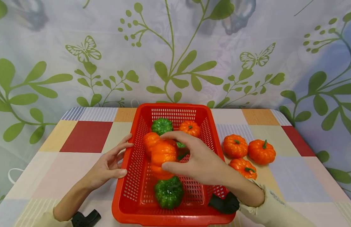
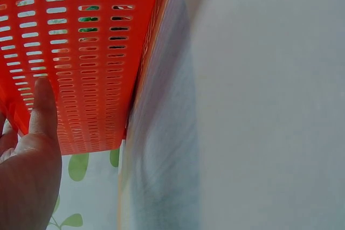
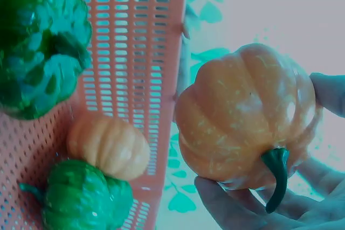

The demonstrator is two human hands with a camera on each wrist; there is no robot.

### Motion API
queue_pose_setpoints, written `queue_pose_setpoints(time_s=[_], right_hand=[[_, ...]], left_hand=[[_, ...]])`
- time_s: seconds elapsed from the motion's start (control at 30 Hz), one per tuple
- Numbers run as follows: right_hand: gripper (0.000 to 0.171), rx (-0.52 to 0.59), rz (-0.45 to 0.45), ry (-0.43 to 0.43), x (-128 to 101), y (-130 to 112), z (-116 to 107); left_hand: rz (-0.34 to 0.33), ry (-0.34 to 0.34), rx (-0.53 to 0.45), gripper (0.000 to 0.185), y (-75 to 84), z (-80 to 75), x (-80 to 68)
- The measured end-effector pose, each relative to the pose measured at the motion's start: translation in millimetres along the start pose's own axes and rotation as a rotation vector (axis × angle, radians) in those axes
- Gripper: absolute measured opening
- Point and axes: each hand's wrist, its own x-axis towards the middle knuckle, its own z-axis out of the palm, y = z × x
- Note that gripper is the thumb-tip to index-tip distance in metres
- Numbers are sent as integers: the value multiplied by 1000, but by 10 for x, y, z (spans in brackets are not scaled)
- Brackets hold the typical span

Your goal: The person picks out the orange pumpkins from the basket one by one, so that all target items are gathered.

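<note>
Pumpkin [image 1: 163, 153] looks light and bumpy; right hand [image 1: 201, 162] wraps its round sides. Left hand [image 1: 108, 165] rests flat against basket [image 1: 127, 176].

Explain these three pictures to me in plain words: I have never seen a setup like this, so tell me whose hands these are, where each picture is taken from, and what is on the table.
There is no machine here: a person works with two bare hands and wears three cameras. The wide picture comes from a camera on the head, looking down at a table with a checked cloth. The other two come from cameras on the wrists, so they look close and odd.

A red basket stands on the table, with green and orange toy pumpkins in it. Three orange pumpkins lie on the cloth beside it.

The left hand rests against the basket's outer wall, fingers straight. The right hand grips one orange pumpkin over the basket; the right wrist view shows it close up, with its green stem.
</note>
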Motion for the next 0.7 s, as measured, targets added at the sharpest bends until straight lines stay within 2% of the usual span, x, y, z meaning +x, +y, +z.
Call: queue_pose_setpoints(time_s=[0.1,0.2,0.4,0.57,0.7], right_hand=[[49,28,51,18,-37,-23,-54],[49,41,51,31,-85,-29,-103],[51,-34,46,57,-222,-33,-213],[54,-119,71,95,-360,-12,-315],[55,-109,41,95,-458,31,-379]], left_hand=[[8,-1,5,63,-3,-11,-4],[6,0,7,64,-8,-13,-4],[14,-5,12,64,-14,-10,-3],[-10,7,1,64,-9,2,0],[-22,14,-4,63,-3,0,4]])
